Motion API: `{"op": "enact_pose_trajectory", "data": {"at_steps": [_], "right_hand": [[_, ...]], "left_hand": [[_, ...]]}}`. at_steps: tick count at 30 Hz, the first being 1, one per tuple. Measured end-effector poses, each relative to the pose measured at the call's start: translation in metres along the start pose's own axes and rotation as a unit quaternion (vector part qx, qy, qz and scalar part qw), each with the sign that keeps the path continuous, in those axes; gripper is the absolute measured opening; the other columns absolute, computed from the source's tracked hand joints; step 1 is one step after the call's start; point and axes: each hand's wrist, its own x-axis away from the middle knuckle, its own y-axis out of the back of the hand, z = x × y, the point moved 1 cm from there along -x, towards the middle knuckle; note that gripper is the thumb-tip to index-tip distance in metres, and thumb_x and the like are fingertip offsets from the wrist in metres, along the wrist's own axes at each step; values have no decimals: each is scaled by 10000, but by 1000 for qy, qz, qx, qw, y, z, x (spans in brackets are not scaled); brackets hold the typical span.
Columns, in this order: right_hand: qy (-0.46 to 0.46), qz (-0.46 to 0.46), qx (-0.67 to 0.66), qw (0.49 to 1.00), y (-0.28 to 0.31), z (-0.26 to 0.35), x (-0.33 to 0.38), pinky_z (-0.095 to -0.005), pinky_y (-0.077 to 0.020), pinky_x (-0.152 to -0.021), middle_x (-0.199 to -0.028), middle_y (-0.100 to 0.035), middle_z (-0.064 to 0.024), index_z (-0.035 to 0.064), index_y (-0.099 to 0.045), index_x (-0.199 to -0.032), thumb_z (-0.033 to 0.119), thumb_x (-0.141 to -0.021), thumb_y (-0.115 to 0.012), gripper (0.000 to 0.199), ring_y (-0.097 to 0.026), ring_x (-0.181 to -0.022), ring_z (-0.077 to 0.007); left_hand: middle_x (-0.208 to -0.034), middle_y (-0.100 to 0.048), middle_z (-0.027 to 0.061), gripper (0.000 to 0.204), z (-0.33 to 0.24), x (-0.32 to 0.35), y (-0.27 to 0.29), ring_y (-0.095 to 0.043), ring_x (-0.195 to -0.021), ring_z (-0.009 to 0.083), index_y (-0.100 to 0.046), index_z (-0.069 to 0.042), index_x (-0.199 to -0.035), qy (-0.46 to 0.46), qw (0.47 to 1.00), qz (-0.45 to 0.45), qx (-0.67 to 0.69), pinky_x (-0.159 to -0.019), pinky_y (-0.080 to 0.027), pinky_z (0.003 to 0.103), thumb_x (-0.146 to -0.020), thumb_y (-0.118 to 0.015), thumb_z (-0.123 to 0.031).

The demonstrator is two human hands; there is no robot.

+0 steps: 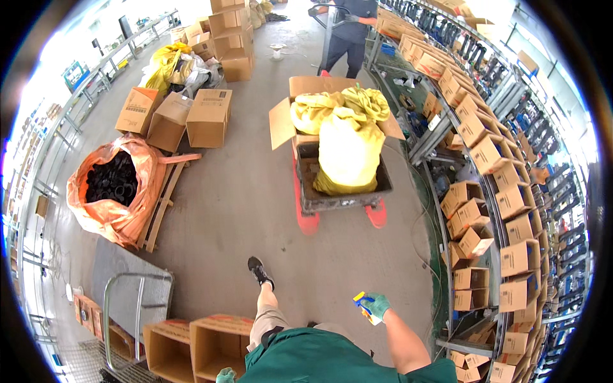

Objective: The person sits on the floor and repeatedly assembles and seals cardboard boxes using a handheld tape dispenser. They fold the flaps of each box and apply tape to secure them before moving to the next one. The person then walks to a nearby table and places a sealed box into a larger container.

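Note:
My right hand (377, 305), in a green glove, is raised at my right side and shut on a small yellow and blue tool (364, 304). Only the tip of my left hand (225, 375), also green-gloved, shows at the lower edge beside an open cardboard box (217, 341); I cannot tell whether it holds anything. My left leg and black shoe (260, 270) step forward on the concrete floor. Ahead stands a red pallet truck (308, 217) carrying a dark bin (345, 195) with a full yellow sack (348, 153) and an open box of yellow bags (338, 105).
Another person (348, 32) stands beyond the pallet truck. Shelving (485, 185) lined with open cardboard boxes runs along the right. An orange sack of black parts (115, 185) lies on a wooden pallet at left, with more boxes (172, 115) behind. A metal trolley (131, 300) stands lower left.

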Motion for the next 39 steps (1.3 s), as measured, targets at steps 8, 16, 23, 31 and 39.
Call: {"op": "enact_pose_trajectory", "data": {"at_steps": [8, 16, 23, 31, 39], "right_hand": [[-91, -13, 58, 994, -55, 89, -82, -360, -584, -761, -982, -761, -59, 111, -760, -1228, 204, -953, -745, 291, -705, -845, -150], [-132, -25, 10, 991, -116, 317, -170, -375, -592, -845, -1121, -767, -98, 88, -727, -1289, 298, -925, -778, 423, -727, -907, -192], [-131, 30, 53, 989, -156, 437, -358, -349, -582, -831, -1109, -771, -81, 90, -728, -1286, 311, -919, -787, 433, -717, -902, -185], [-4, 41, -50, 998, -102, 783, -501, -334, -565, -658, -867, -752, -46, 91, -737, -1226, 243, -943, -766, 322, -682, -698, -138], [-99, 26, 165, 981, -66, 951, -627, -337, -565, -748, -1071, -765, -73, 116, -754, -1137, 251, -967, -733, 218, -702, -850, -182]], "left_hand": [[-946, -627, -5, 310, -321, -186, 4, -617, -740, 230, -576, -225, -1292, 1, 998, 42, 39, -611, -522, 453, -1004, -619, -117], [-1063, -663, 9, 354, -713, -284, -31, -658, -799, 197, -547, -192, -1386, -122, 987, 32, -102, -675, -557, 420, -1038, -591, -149], [-1062, -665, 19, 279, -848, -369, -39, -661, -796, 253, -574, -180, -1338, -88, 994, -49, -49, -691, -569, 524, -1063, -531, -206], [-1012, -652, 10, 227, -982, -425, -103, -632, -766, 224, -580, -179, -1273, 0, 992, 31, -122, -681, -538, 446, -1048, -552, -188], [-963, -640, 2, 176, -1282, -598, -206, -602, -736, 195, -586, -177, -1209, -16, 990, 79, -120, -671, -507, 368, -1033, -573, -170]]}}
